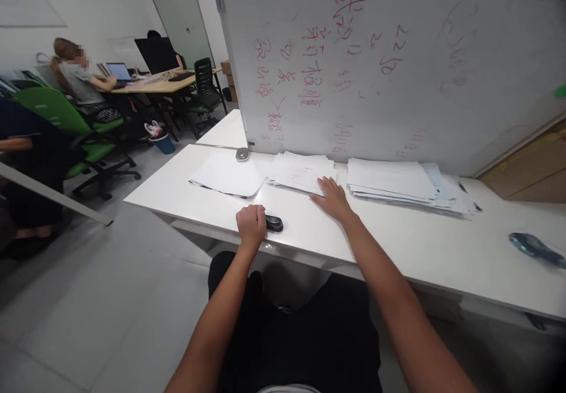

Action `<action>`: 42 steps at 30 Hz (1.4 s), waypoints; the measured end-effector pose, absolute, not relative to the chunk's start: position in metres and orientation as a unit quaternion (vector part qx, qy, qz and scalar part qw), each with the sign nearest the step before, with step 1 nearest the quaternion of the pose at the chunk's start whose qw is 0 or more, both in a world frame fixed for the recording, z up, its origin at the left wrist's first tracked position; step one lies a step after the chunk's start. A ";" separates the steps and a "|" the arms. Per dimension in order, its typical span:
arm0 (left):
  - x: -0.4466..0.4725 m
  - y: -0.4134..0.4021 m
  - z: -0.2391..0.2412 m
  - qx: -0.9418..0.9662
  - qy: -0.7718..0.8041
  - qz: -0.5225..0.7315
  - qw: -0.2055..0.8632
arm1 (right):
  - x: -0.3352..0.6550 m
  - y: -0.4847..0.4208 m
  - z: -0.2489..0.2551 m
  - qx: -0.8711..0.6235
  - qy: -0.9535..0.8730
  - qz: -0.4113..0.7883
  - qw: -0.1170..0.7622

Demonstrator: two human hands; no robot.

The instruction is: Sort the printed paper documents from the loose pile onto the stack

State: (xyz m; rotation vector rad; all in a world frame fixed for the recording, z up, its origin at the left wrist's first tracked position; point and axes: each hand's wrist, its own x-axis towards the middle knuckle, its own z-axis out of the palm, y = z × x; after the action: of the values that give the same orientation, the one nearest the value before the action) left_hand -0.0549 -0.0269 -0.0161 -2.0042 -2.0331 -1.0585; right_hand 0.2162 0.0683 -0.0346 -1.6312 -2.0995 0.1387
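My left hand (pixel 250 223) is closed in a fist on the white table (pixel 398 245), wrapped round the end of a small black stapler (pixel 274 223) that sticks out to its right. My right hand (pixel 332 197) lies flat with fingers spread, its fingertips on the near edge of the middle stack of papers (pixel 300 172). A thinner sheaf of papers (pixel 227 174) lies to the left of it. A thicker pile of papers (pixel 398 183) sits to the right.
A whiteboard (pixel 398 56) with red writing leans at the table's back. A small silver object (pixel 242 154) rests at its foot. A dark object (pixel 535 246) lies far right. A person sits at a desk (pixel 163 83) at the back left among green chairs (pixel 66 115).
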 end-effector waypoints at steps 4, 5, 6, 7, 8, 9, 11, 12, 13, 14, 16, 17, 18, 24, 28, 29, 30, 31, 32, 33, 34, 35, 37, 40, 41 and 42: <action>-0.055 -0.027 -0.017 -0.657 -0.667 -0.348 0.047 | 0.226 0.058 -0.038 -0.587 -0.778 0.022 0.222; -0.055 -0.027 -0.017 -0.658 -0.666 -0.349 0.045 | 0.229 0.057 -0.038 -0.590 -0.777 0.016 0.218; -0.055 -0.028 -0.017 -0.658 -0.665 -0.351 0.042 | 0.230 0.056 -0.037 -0.592 -0.777 0.012 0.216; -0.055 -0.028 -0.018 -0.657 -0.664 -0.355 0.040 | 0.230 0.056 -0.037 -0.591 -0.777 0.005 0.218; -0.054 -0.028 -0.018 -0.656 -0.664 -0.358 0.037 | 0.229 0.056 -0.036 -0.586 -0.779 -0.004 0.222; -0.054 -0.028 -0.018 -0.655 -0.663 -0.361 0.035 | 0.228 0.056 -0.035 -0.577 -0.784 -0.016 0.227; -0.055 -0.028 -0.018 -0.653 -0.664 -0.362 0.034 | 0.226 0.056 -0.033 -0.560 -0.793 -0.038 0.238; -0.055 -0.028 -0.018 -0.654 -0.663 -0.362 0.034 | 0.225 0.056 -0.032 -0.555 -0.795 -0.047 0.242; -0.055 -0.028 -0.018 -0.655 -0.663 -0.361 0.034 | 0.226 0.056 -0.031 -0.552 -0.795 -0.054 0.246; -0.055 -0.028 -0.018 -0.655 -0.663 -0.361 0.035 | 0.226 0.055 -0.031 -0.551 -0.794 -0.060 0.249; -0.055 -0.028 -0.018 -0.657 -0.662 -0.359 0.036 | 0.228 0.054 -0.030 -0.552 -0.791 -0.069 0.256; -0.055 -0.028 -0.018 -0.657 -0.662 -0.359 0.037 | 0.229 0.054 -0.031 -0.551 -0.789 -0.072 0.261; -0.055 -0.028 -0.019 -0.658 -0.662 -0.358 0.038 | 0.229 0.054 -0.031 -0.551 -0.787 -0.073 0.266; -0.055 -0.027 -0.019 -0.653 -0.665 -0.360 0.041 | 0.229 0.055 -0.020 -0.559 -0.770 -0.072 0.299; -0.056 -0.027 -0.021 -0.655 -0.661 -0.362 0.050 | 0.229 0.023 0.004 -0.521 -0.787 -0.085 0.319; -0.057 -0.027 -0.022 -0.652 -0.662 -0.366 0.052 | 0.230 0.005 0.007 -0.511 -0.793 -0.088 0.320; -0.057 -0.027 -0.023 -0.648 -0.663 -0.370 0.054 | 0.231 -0.015 0.008 -0.505 -0.795 -0.089 0.323; -0.057 -0.027 -0.024 -0.644 -0.665 -0.374 0.056 | 0.233 -0.038 0.006 -0.503 -0.798 -0.086 0.320; -0.057 -0.027 -0.025 -0.640 -0.667 -0.377 0.056 | 0.236 -0.062 0.002 -0.502 -0.801 -0.079 0.317; -0.057 -0.026 -0.025 -0.637 -0.669 -0.379 0.054 | 0.238 -0.085 -0.004 -0.505 -0.804 -0.066 0.309; -0.057 -0.026 -0.024 -0.636 -0.670 -0.380 0.049 | 0.240 -0.107 -0.011 -0.515 -0.802 -0.052 0.299; -0.058 -0.025 -0.023 -0.636 -0.670 -0.381 0.041 | 0.242 -0.127 -0.019 -0.531 -0.794 -0.039 0.293; -0.059 -0.024 -0.020 -0.639 -0.660 -0.395 0.027 | 0.243 -0.159 -0.031 -0.563 -0.774 -0.010 0.288; -0.058 -0.035 -0.017 -0.632 -0.626 -0.454 0.040 | 0.240 -0.188 -0.040 -0.589 -0.742 0.037 0.318; -0.056 -0.044 -0.018 -0.619 -0.621 -0.479 0.045 | 0.237 -0.194 -0.041 -0.599 -0.722 0.055 0.343; -0.053 -0.056 -0.020 -0.598 -0.622 -0.504 0.039 | 0.235 -0.199 -0.042 -0.612 -0.690 0.070 0.380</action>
State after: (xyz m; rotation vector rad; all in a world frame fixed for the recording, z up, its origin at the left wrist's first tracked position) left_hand -0.0530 -0.0557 -0.0202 -1.8338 -1.9078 -1.5455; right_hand 0.2351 -0.1993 -0.0417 -1.5627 -1.7609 0.1778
